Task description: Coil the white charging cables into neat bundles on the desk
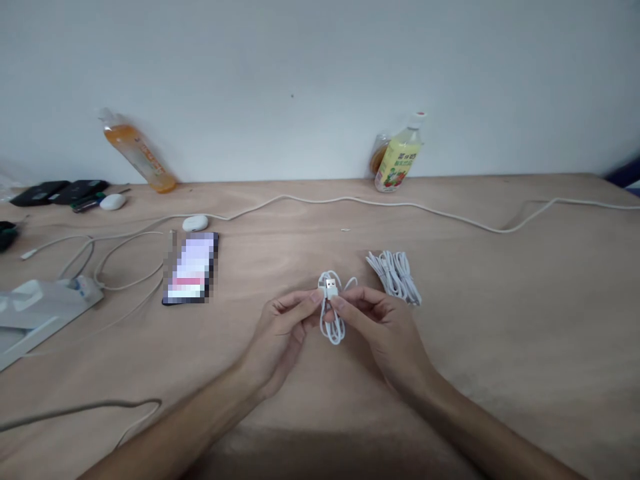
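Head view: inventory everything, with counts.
Coiled USB cable: 1, white, in hands
Bundled cables: count unclear, white, right
Loose cables: several, pale, left and back
Rectangular phone: 1, dark, left
Rounded cases: 2, white, back left
Slanted plastic bottle: 1, orange, back left
Labelled plastic bottle: 1, yellow, back right
Round item: 1, amber, back right
Flat boxes: 2, black, far left
Angular object: 1, white, left edge
Small items: several, dark, far left
Edge object: 1, blue, right
Scrap: 1, white, centre
Wooden table: 1, brown, beneath
Wall: 1, grey, behind
Left hand, right hand: 2, bare, centre
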`<state>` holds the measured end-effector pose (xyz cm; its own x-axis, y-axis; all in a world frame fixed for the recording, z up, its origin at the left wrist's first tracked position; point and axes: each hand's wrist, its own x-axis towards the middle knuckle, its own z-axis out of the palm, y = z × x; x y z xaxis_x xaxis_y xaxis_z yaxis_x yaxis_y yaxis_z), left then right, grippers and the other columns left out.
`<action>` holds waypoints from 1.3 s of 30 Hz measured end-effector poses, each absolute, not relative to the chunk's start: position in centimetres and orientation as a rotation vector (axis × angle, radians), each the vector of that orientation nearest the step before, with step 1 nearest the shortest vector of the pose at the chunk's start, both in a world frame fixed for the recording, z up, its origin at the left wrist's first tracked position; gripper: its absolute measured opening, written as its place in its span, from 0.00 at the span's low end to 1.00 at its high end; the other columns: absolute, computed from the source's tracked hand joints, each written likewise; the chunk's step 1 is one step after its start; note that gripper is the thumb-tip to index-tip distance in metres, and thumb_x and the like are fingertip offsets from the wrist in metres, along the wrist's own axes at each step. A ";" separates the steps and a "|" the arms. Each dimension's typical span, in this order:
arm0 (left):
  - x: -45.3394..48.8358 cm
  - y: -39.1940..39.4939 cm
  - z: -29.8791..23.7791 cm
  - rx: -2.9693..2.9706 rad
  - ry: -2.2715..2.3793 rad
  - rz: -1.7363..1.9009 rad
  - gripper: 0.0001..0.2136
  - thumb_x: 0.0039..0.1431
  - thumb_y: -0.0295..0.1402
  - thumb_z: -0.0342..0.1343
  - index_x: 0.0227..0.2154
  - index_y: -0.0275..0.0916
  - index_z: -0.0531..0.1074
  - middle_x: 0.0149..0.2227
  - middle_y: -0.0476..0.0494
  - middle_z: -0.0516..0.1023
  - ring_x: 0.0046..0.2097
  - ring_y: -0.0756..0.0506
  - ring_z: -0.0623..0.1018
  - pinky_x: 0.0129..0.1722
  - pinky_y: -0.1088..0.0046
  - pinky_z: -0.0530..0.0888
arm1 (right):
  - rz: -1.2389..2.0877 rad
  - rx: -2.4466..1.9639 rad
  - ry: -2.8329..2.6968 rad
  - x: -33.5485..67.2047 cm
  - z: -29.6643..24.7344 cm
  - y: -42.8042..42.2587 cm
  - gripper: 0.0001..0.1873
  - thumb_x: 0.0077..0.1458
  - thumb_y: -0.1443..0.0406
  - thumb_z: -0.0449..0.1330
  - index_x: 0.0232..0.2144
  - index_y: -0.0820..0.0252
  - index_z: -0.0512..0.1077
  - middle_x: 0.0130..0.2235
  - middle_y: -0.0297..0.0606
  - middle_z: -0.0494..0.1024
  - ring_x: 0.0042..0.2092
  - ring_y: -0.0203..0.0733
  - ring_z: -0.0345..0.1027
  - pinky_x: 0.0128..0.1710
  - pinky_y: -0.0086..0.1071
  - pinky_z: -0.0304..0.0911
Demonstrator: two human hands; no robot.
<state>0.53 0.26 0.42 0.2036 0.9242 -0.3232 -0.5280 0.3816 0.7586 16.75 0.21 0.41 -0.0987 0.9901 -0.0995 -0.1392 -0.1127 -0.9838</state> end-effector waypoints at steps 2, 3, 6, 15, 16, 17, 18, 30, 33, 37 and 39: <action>0.6 0.3 0.4 0.555 0.866 1.094 0.13 0.50 0.41 0.80 0.30 0.36 0.88 0.33 0.41 0.86 0.37 0.47 0.79 0.45 0.71 0.76 | 1.417 -1.127 -1.116 16.8 0.4 0.2 0.12 0.58 0.53 0.72 0.28 0.53 0.85 0.31 0.37 0.87 0.33 0.42 0.78 0.37 0.37 0.75; 0.6 0.3 0.4 0.555 0.867 1.093 0.14 0.50 0.41 0.80 0.30 0.36 0.88 0.33 0.41 0.86 0.37 0.47 0.79 0.45 0.71 0.76 | 1.417 -1.127 -1.115 16.8 0.4 0.2 0.12 0.57 0.53 0.72 0.28 0.53 0.85 0.31 0.37 0.87 0.33 0.42 0.78 0.37 0.37 0.75; 0.6 0.3 0.4 0.556 0.866 1.081 0.14 0.49 0.42 0.80 0.29 0.36 0.88 0.32 0.42 0.85 0.36 0.48 0.78 0.43 0.72 0.76 | 1.419 -1.132 -1.121 16.8 0.3 0.2 0.12 0.58 0.53 0.71 0.29 0.53 0.85 0.31 0.37 0.87 0.33 0.42 0.78 0.37 0.37 0.75; 0.6 0.3 0.3 0.570 0.866 1.082 0.14 0.51 0.42 0.80 0.31 0.37 0.88 0.33 0.42 0.86 0.37 0.47 0.79 0.43 0.71 0.76 | 1.424 -1.122 -1.109 16.7 0.3 0.2 0.12 0.58 0.54 0.72 0.28 0.53 0.84 0.30 0.36 0.86 0.33 0.42 0.78 0.37 0.37 0.75; 0.6 0.3 0.3 0.569 0.869 1.086 0.14 0.50 0.42 0.80 0.31 0.36 0.88 0.33 0.42 0.86 0.37 0.47 0.79 0.43 0.72 0.76 | 1.421 -1.116 -1.110 16.7 0.3 0.2 0.12 0.57 0.54 0.72 0.28 0.53 0.84 0.30 0.36 0.86 0.33 0.42 0.78 0.37 0.37 0.75; 0.6 0.3 0.3 0.566 0.871 1.090 0.14 0.50 0.42 0.80 0.30 0.36 0.88 0.33 0.42 0.86 0.37 0.47 0.79 0.43 0.72 0.76 | 1.418 -1.112 -1.112 16.7 0.3 0.2 0.12 0.57 0.54 0.72 0.28 0.53 0.84 0.30 0.36 0.86 0.32 0.42 0.78 0.37 0.37 0.75; 0.6 0.3 0.3 0.562 0.872 1.092 0.14 0.49 0.42 0.80 0.30 0.36 0.88 0.33 0.42 0.86 0.38 0.47 0.79 0.43 0.72 0.76 | 1.414 -1.115 -1.113 16.7 0.3 0.2 0.12 0.58 0.54 0.72 0.28 0.53 0.84 0.30 0.36 0.86 0.33 0.42 0.78 0.37 0.37 0.75; 0.6 0.3 0.2 0.567 0.881 1.088 0.11 0.52 0.40 0.79 0.31 0.37 0.88 0.36 0.40 0.87 0.38 0.45 0.80 0.45 0.68 0.75 | 1.437 -1.150 -1.094 16.7 0.4 0.3 0.12 0.57 0.53 0.72 0.27 0.52 0.83 0.30 0.36 0.86 0.33 0.43 0.78 0.38 0.38 0.75; 0.6 0.3 0.3 0.575 0.883 1.092 0.11 0.52 0.40 0.79 0.31 0.37 0.88 0.35 0.40 0.87 0.39 0.45 0.80 0.46 0.68 0.75 | 1.440 -1.144 -1.098 16.7 0.4 0.3 0.12 0.57 0.54 0.72 0.27 0.52 0.84 0.30 0.36 0.86 0.33 0.43 0.77 0.38 0.38 0.75; 0.6 0.3 0.3 0.571 0.864 1.077 0.12 0.51 0.40 0.79 0.30 0.36 0.88 0.34 0.42 0.86 0.37 0.47 0.79 0.44 0.70 0.75 | 1.428 -1.131 -1.097 16.7 0.4 0.2 0.12 0.57 0.55 0.71 0.26 0.53 0.84 0.29 0.36 0.86 0.32 0.42 0.77 0.36 0.37 0.75; 0.6 0.3 0.3 0.563 0.865 1.088 0.12 0.51 0.40 0.79 0.30 0.37 0.88 0.35 0.41 0.86 0.38 0.47 0.79 0.45 0.71 0.75 | 1.406 -1.134 -1.102 16.6 0.4 0.1 0.11 0.57 0.55 0.71 0.27 0.53 0.84 0.29 0.36 0.86 0.32 0.42 0.77 0.36 0.36 0.74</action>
<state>0.57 0.31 0.31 0.2021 0.9247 -0.3225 -0.5220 0.3803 0.7635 16.62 0.13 0.42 -0.0822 0.9920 -0.0959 -0.1443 -0.1071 -0.9837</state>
